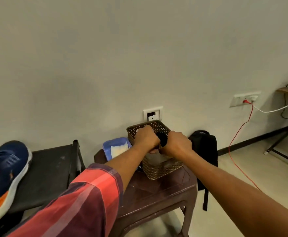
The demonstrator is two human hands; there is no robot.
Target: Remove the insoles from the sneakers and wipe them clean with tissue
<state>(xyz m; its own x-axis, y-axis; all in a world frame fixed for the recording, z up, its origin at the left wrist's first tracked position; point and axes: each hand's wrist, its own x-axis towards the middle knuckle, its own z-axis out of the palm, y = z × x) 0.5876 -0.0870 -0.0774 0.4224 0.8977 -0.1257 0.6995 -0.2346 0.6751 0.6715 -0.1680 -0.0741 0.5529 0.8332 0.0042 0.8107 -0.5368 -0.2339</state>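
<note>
The plaid sleeve (81, 199) on the left forearm filled the near foreground, and from it the arm reached out to the woven basket (158, 170) on the small brown table (156, 190). Over that basket the left hand (145, 138) and the right hand (176, 142) were both curled shut, knuckles up, with a dark insole (162, 138) showing between them; each hand looked closed on one end of it, though the fingertips were hidden. Something pale sat under the hands inside the basket, too unclear to name.

Judged from its look, the insole would be light, soft and floppy, easy to bend, with nothing fragile about it. Holding it by both ends, as here, would keep it stretched flat enough to wipe; a pinch at one end alone would let it droop.

Just left of the basket, touching or nearly so, lay a blue tray (108, 145) with folded white tissue (119, 148) in it. Well to the left of the basket, a navy and orange sneaker (4, 175) rested on a black stand (49, 168). Right of the basket, a black bag (206, 151) leaned at the wall
</note>
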